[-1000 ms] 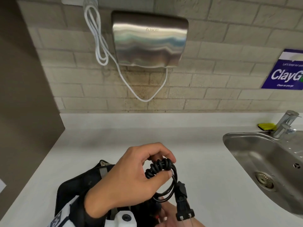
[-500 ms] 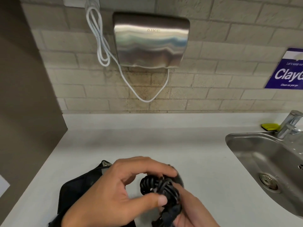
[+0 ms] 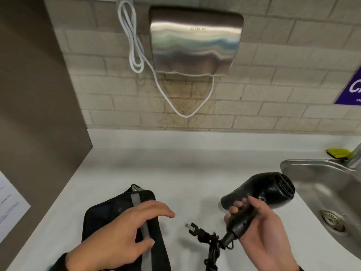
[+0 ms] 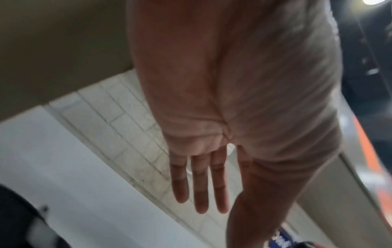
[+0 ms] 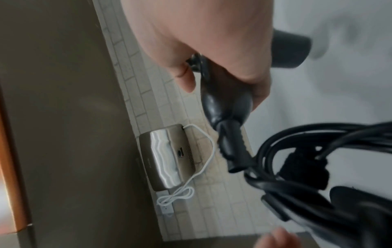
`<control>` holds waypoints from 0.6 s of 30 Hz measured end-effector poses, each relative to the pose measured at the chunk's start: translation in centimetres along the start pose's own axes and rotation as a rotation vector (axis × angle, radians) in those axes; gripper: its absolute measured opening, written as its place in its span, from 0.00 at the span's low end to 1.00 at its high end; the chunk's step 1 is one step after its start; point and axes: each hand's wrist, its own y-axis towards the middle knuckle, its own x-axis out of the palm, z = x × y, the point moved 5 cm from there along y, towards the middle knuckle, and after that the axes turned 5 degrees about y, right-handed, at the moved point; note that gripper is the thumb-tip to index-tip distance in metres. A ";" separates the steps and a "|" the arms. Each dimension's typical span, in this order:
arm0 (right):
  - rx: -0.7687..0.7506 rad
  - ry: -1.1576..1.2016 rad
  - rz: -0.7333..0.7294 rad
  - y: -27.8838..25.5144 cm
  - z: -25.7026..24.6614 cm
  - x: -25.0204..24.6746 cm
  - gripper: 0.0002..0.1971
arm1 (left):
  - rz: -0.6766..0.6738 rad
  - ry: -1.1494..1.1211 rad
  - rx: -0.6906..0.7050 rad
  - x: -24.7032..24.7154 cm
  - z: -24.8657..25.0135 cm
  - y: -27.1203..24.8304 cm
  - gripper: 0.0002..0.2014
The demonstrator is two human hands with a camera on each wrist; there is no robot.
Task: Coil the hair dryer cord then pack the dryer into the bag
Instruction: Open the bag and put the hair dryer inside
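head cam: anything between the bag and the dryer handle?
Yes. In the head view the plug and bundled cord hang between the bag and hair dryer; otherwise bare counter.

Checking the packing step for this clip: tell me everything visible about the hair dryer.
The hair dryer is black and looks like glossy plastic, with a rounded body, a grilled rear intake facing the sink side and a short nozzle pointing toward the bag side. The right hand grips its handle and holds it above the counter, tilted, outside the bag. From the handle's ribbed collar hangs the black cord, bundled in loops, with the two-prong plug sticking out leftward.
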 end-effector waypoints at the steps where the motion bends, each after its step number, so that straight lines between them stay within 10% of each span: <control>1: -0.029 -0.027 0.060 0.1 -0.1 -0.6 0.07 | -0.015 0.079 -0.036 0.0 -1.5 -0.1 0.36; 11: -0.151 -0.060 0.263 1.1 -0.4 -4.8 0.22 | -0.278 0.567 -0.305 -0.5 -10.1 -1.1 0.57; 16: -0.177 -0.121 0.352 0.7 -0.4 -6.6 0.42 | -0.256 0.577 -0.244 -0.1 -12.0 -0.9 0.40; 18: -0.194 -0.077 0.325 0.4 -0.6 -6.6 0.26 | -0.238 0.560 -0.201 0.1 -12.3 -1.0 0.29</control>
